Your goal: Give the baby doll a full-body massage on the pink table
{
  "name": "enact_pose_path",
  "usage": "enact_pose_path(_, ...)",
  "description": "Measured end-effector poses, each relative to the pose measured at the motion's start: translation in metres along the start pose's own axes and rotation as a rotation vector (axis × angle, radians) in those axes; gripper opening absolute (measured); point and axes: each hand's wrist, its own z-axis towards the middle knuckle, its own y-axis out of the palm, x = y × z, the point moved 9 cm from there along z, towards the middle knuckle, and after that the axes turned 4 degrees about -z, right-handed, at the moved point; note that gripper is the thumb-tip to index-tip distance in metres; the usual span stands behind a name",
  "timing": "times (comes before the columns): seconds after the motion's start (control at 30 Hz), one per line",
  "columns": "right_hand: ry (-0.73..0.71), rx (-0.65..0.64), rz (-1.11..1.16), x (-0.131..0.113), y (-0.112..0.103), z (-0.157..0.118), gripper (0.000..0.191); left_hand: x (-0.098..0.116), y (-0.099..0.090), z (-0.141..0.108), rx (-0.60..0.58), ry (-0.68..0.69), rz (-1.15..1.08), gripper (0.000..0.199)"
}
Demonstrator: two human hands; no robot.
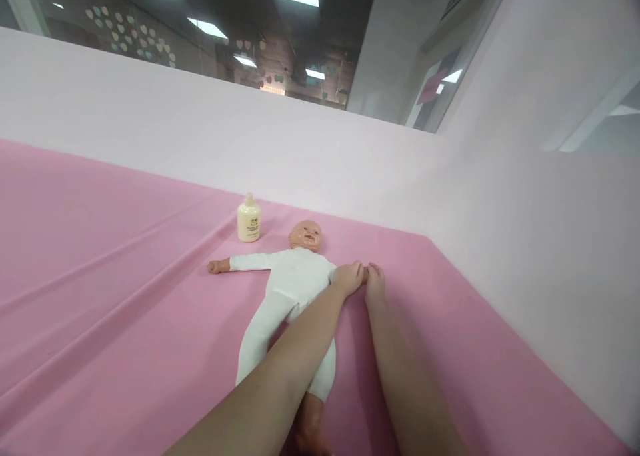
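Observation:
A baby doll [297, 273] with a white cloth body lies on its back on a pink sheet [165, 349]. Its bare head points toward the wall, and one arm stretches out to the left. My left hand [347, 279] is closed around the doll's other arm, near the wrist. Close beside it, my right hand [376, 283] has its fingers bent at that same doll hand, which shows only as a small patch between my hands. My left forearm crosses over the doll's lower body and hides part of its legs.
A pale yellow bottle [249, 221] stands upright near the doll's head. White walls [320, 169] rise behind and to the right of the sheet. Above the back wall is a large window [225, 36] with reflected ceiling lights. Long folds run through the sheet at left.

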Motion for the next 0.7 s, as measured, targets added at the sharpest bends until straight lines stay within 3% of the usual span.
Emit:
enact_pose_path(0.13,0.001,-0.075,-0.02,0.0,0.007,0.001,0.017,0.0,-0.008,-0.001,0.055,-0.001,0.005,0.046)
enact_pose_path(0.3,0.012,-0.121,-0.033,0.001,0.011,-0.001,0.018,-0.001,-0.01,-0.001,0.092,-0.001,0.016,0.045)
enact_pose_path(0.7,-0.016,-0.159,0.026,0.0,0.018,-0.004,0.018,-0.006,-0.004,0.001,0.048,-0.017,0.049,0.046)
